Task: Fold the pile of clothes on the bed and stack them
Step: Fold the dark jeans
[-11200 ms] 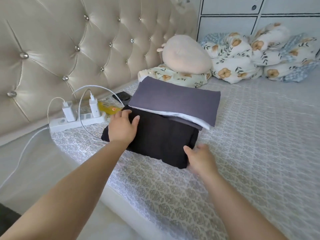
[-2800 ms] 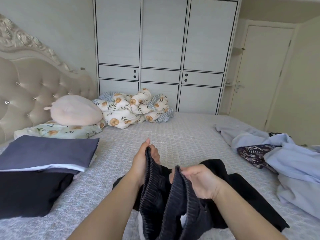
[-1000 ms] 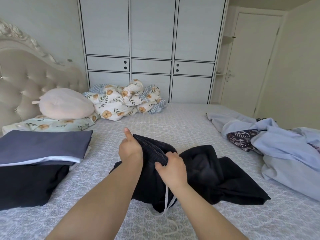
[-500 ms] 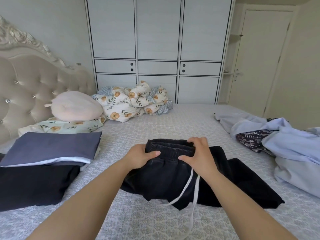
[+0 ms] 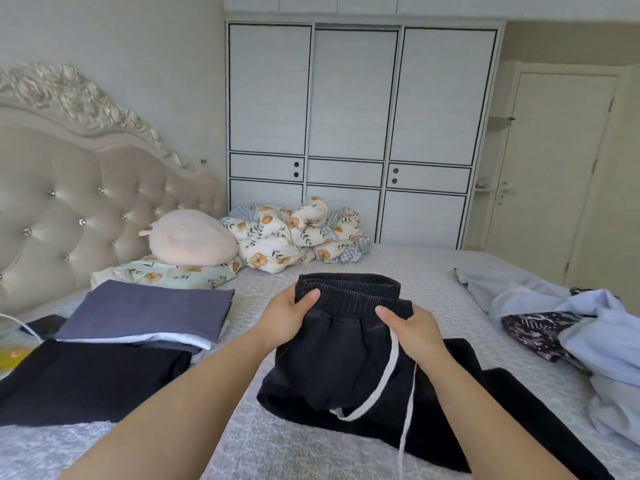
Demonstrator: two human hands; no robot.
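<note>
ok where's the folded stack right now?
Head view, left side of the bed: the folded stack lies near the headboard, in front of the floral pillow, left of the black pants held by both hands.

Both hands (image 5: 287, 320) (image 5: 412, 327) hold black trousers' (image 5: 343, 362) waistband — on bed (image 5: 433, 282).

No legible txt, labels or nos. anywhere (garment prints too blurry).
</note>
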